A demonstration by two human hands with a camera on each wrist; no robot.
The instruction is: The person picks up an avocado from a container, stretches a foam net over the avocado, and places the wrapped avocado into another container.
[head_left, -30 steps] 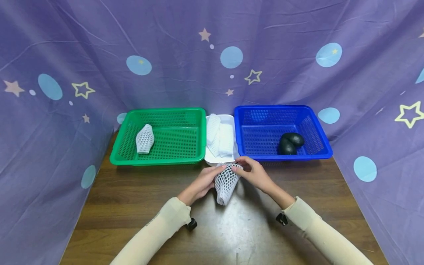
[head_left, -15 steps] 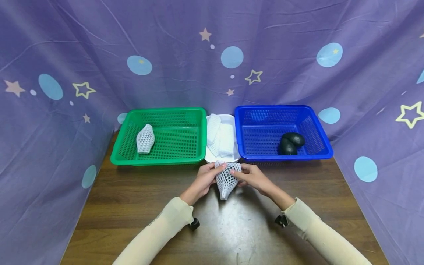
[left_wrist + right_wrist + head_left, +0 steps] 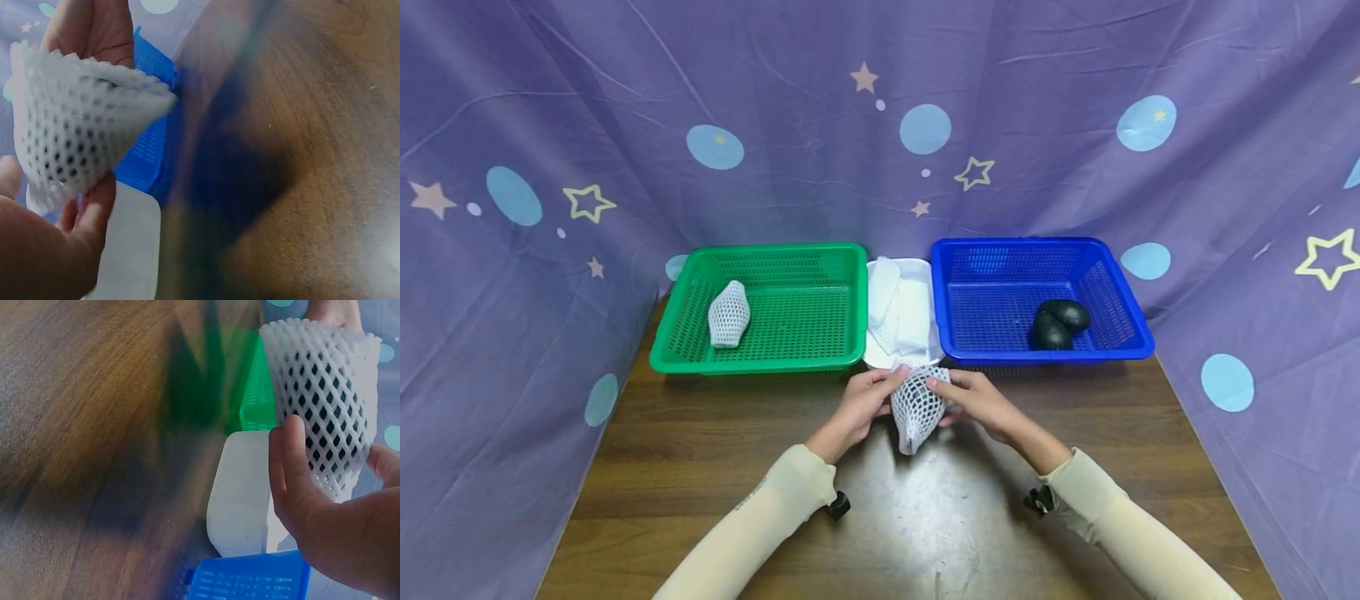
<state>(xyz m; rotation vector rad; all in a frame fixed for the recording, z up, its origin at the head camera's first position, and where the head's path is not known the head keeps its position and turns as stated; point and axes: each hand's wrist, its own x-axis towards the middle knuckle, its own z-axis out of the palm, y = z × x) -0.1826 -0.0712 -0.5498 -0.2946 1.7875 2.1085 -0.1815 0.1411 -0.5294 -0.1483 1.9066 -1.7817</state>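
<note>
In the head view both hands hold a white foam net sleeve (image 3: 920, 410) above the table's middle, just in front of the white tray. Something dark shows through its mesh, much like the dark avocados (image 3: 1051, 332) lying in the blue basket. My left hand (image 3: 859, 403) grips the net's left side, thumb on top. On the other side my right hand (image 3: 987, 403) holds it between thumb and fingers. The right wrist view shows the net (image 3: 328, 406) stretched over the dark thing, with diamond-shaped holes. In the left wrist view one end of the net (image 3: 81, 125) tapers flat.
A green basket (image 3: 760, 367) at the left holds one net-wrapped piece (image 3: 728, 315). Between it and the blue basket (image 3: 1052, 357) stands the white tray (image 3: 901, 360) with several folded foam nets (image 3: 913, 317). A patterned curtain (image 3: 820, 167) hangs behind the wooden table (image 3: 700, 442).
The right hand has shifted from the net's upper rim down onto its right side. The net's near end has drawn up slightly and looks narrower. Baskets and tray have not moved.
</note>
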